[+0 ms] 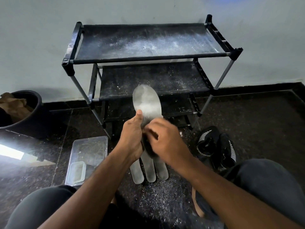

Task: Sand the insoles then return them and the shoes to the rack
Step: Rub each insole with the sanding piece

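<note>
Left hand (132, 138): wrapped round the raised insole (146, 104).
Right hand (162, 138): blurred, fingers curled against the insole's heel; any sandpaper unseen.
Shoes (216, 146): floor, right of rack (148, 58).
Risk: hard rubbing could bend the insole from a one-sided hold.

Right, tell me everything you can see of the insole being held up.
The insole is a thin, flat, grey foot-shaped piece, seemingly foam, dusted pale with a whiter patch near its middle. It is held up in front of the shoe rack, rounded end pointing away. The left hand has it in its grip at the near end, thumb pressed on the left edge. The right hand, blurred, lies over its lower part. Three more insoles lie on the floor beneath.
</note>
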`<state>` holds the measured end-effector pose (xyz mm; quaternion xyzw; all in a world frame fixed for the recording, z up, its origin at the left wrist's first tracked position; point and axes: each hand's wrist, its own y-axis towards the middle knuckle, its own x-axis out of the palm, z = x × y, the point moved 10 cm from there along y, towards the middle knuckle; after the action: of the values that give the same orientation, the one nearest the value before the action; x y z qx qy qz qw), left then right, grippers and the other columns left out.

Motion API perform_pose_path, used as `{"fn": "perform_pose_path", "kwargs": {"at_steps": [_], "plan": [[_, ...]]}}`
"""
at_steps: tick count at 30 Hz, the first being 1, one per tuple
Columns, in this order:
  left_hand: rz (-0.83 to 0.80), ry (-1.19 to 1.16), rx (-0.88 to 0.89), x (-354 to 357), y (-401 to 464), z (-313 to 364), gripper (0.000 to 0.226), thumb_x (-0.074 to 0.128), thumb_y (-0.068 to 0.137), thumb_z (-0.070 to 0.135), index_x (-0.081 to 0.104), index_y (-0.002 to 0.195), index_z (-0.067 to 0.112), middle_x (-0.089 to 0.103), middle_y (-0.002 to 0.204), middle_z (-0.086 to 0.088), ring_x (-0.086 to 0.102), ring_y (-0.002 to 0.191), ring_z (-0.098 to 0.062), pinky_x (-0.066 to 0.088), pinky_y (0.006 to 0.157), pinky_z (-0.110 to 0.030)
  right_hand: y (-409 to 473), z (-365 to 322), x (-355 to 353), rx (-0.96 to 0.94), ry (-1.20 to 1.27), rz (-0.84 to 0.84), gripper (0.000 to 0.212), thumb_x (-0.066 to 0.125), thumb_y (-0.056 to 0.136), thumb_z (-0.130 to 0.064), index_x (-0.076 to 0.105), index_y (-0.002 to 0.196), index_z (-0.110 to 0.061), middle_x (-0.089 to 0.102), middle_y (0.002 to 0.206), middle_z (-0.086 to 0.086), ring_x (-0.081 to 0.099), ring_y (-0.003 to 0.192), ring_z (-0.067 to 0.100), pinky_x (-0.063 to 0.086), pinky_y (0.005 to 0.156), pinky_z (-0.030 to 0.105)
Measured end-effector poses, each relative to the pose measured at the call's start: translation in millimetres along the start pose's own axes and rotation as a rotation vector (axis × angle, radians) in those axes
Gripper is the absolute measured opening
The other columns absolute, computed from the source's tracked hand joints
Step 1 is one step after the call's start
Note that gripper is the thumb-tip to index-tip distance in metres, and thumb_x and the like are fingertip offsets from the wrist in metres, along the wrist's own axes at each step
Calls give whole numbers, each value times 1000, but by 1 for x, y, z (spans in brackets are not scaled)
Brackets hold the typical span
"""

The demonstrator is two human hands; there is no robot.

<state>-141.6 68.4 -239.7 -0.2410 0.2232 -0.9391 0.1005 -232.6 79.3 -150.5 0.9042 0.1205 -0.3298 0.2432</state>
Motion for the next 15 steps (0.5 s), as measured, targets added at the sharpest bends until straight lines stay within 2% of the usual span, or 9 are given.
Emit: {"fn": "perform_pose_path", "kwargs": {"at_steps": [3,6,8,10,12,15], "plan": [[-14,-21,-18,4,-2,1,52,37,112,39,64,129,-2,73,122,-23,73,112,-30,62,90,-38,6,11,-18,57,14,128,3,69,90,-5,70,88,-4,63,88,4,61,82,17,53,76,33],[-42,-21,-62,5,-1,-5,62,33,112,46,62,132,-5,71,126,-24,70,120,-32,56,101,-40,1,5,-2,57,27,10,6,65,92,-3,71,90,-3,63,91,4,61,85,16,53,79,32],[-65,-44,-108,3,-2,-9,68,32,110,52,62,133,-5,70,129,-23,69,121,-30,54,103,-39,0,5,0,63,80,-23,5,68,89,-1,73,90,-3,65,91,2,61,82,9,52,77,21],[-96,-108,-116,3,-1,-7,71,34,108,57,63,134,-2,66,135,-23,68,118,-29,58,97,-40,4,11,-15,112,181,57,4,74,86,0,73,86,-4,66,87,1,64,74,7,49,69,11],[-128,-157,-102,9,-3,-5,71,30,107,60,65,134,5,67,133,-19,69,116,-28,59,96,-41,6,13,-28,133,225,147,6,75,86,0,73,89,-5,66,88,0,65,72,8,50,68,10],[-202,-192,-124,24,-8,-10,77,19,106,65,60,141,10,66,139,-17,66,126,-28,49,108,-44,7,13,-29,131,140,188,13,74,86,-3,74,99,-7,67,95,0,66,86,9,54,79,20]]}}
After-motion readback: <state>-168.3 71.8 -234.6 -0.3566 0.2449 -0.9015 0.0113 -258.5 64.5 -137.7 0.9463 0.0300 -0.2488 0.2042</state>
